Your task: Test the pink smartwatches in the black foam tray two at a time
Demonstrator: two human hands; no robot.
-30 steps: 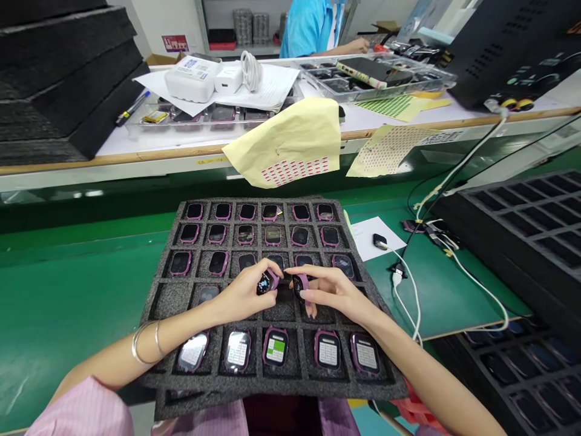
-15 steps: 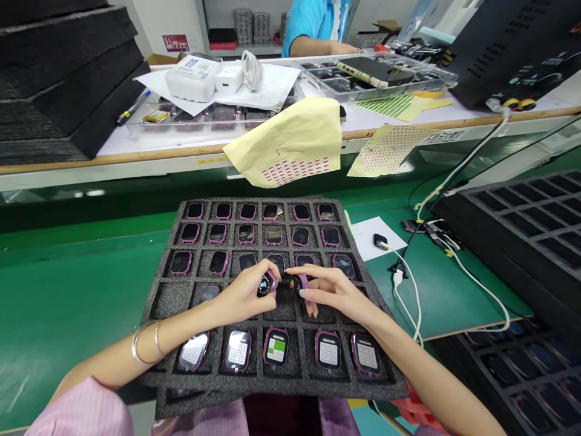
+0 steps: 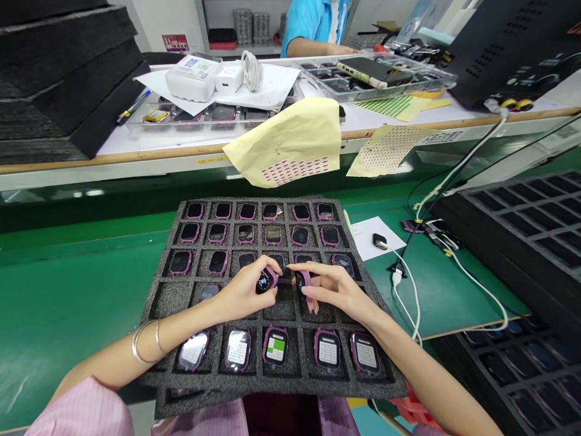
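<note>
Over the middle of a black foam tray (image 3: 276, 387), my left hand (image 3: 247, 290) grips a purple-rimmed smartwatch body (image 3: 264, 281) with its screen lit. A second purple watch body (image 3: 302, 283) is pinched between the thumb and fingers of my right hand (image 3: 333, 287), its dark face turned to the left. The two watches are held close together but apart. Below them in the front row, a watch with a green and white screen (image 3: 276, 348) lies in its pocket. Several more watches with white list screens sit beside it. Dark-screened watches fill the back rows.
Black foam trays are stacked at left (image 3: 59, 79) and at right (image 3: 521, 242). A yellow sticker sheet (image 3: 290, 145) hangs from the shelf edge (image 3: 172, 154). White cables (image 3: 411, 297) run over the green table at right. A person in a blue sleeve (image 3: 304, 27) is behind the shelf.
Both hands stay almost in place. The watch in my left hand has tilted slightly, and its lit screen shows a little more. The watch in my right hand has turned a little.
</note>
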